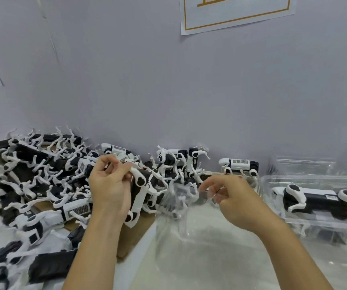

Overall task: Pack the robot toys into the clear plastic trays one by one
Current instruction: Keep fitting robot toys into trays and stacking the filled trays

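At the centre of the frame the left hand [110, 185] curls its fingers round a black-and-white plastic robot dog toy [141, 185], held upright above the heap of matching toys [34, 181] filling the left side. Just right of it, the right hand [233, 197] pinches the rim of an empty clear plastic tray [181, 197]. At the right edge another clear tray [277, 183] already holds a packed toy [314, 199].
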Motion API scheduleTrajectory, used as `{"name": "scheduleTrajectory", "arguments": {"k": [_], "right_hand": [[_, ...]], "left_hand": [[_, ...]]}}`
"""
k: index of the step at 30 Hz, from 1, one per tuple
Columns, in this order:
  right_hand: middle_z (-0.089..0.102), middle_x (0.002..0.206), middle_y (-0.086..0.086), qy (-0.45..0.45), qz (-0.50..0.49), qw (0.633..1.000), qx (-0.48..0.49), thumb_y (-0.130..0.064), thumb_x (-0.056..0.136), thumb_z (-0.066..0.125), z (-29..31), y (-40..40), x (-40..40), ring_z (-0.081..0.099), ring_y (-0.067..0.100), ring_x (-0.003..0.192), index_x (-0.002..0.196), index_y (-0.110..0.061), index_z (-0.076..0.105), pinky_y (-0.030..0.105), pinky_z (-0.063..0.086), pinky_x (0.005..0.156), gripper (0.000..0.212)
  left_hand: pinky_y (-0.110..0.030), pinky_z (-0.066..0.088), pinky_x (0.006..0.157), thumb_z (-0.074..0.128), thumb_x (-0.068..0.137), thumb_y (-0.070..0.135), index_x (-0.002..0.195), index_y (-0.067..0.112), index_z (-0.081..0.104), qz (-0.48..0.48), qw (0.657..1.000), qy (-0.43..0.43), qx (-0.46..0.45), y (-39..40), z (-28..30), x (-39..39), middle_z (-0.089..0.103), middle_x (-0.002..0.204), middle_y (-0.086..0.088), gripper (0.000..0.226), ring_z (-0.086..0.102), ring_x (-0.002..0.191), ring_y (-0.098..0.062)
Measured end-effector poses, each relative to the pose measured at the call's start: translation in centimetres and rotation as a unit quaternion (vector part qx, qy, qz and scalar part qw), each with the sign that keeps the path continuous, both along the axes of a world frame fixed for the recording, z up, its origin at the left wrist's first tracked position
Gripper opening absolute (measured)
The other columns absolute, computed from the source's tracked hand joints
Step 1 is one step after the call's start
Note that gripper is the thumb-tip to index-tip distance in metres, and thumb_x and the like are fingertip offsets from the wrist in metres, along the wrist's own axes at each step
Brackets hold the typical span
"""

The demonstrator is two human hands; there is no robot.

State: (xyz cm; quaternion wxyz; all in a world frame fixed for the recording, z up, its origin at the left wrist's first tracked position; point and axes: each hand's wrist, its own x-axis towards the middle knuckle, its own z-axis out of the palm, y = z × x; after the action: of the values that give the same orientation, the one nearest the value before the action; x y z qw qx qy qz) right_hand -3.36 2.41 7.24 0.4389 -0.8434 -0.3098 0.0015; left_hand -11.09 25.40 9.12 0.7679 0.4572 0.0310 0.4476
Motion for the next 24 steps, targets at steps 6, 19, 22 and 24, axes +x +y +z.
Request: {"name": "scheduleTrajectory", "arguments": {"k": [6, 19, 22, 24], "right_hand": [[0.058, 0.102, -0.011, -0.020, -0.002, 0.989, -0.143, 0.003, 0.085, 0.047, -1.5, 2.0, -1.4, 0.061, 0.008, 0.096, 0.113, -0.034, 0.068, 0.029, 0.053, 0.084, 0.051], [0.068, 0.112, -0.013, 0.188, 0.134, 0.956, 0.182, -0.057, 0.075, 0.077, -1.3, 2.5, -2.0, 0.071, 0.009, 0.097, 0.124, -0.061, 0.043, 0.034, 0.061, 0.082, 0.059], [0.073, 0.105, -0.002, 0.159, 0.105, 0.945, 0.265, -0.027, 0.089, 0.074, -1.5, 3.3, -2.2, 0.072, 0.019, 0.094, 0.119, -0.049, 0.060, 0.040, 0.061, 0.080, 0.041], [0.073, 0.104, 0.005, 0.161, 0.087, 0.932, 0.313, -0.017, 0.092, 0.069, -1.5, 3.5, -2.0, 0.072, 0.021, 0.095, 0.117, -0.036, 0.066, 0.037, 0.061, 0.077, 0.032]], "left_hand": [[-0.015, 0.042, 0.051, 0.050, 0.089, -0.017, 0.074, 0.021, 0.052, -0.058, 0.994, -0.065, -0.071, 0.2, 0.9, -0.2, 0.050, 0.064, 0.001, 0.040, 0.051, 0.054, -0.007], [-0.018, 0.048, 0.056, 0.062, 0.071, -0.005, 0.071, 0.018, 0.051, -0.205, 0.976, -0.054, -0.059, -6.2, 1.0, 1.6, 0.049, 0.061, 0.000, 0.025, 0.049, 0.055, -0.010], [-0.019, 0.049, 0.054, 0.062, 0.073, -0.007, 0.069, 0.016, 0.054, -0.223, 0.973, -0.054, -0.003, -7.5, 1.1, 1.9, 0.053, 0.059, 0.000, 0.024, 0.055, 0.053, -0.010], [-0.021, 0.051, 0.057, 0.066, 0.076, -0.007, 0.070, 0.015, 0.058, -0.217, 0.973, -0.045, 0.056, -7.6, 1.3, 1.9, 0.056, 0.062, 0.001, 0.025, 0.057, 0.057, -0.011]]}}
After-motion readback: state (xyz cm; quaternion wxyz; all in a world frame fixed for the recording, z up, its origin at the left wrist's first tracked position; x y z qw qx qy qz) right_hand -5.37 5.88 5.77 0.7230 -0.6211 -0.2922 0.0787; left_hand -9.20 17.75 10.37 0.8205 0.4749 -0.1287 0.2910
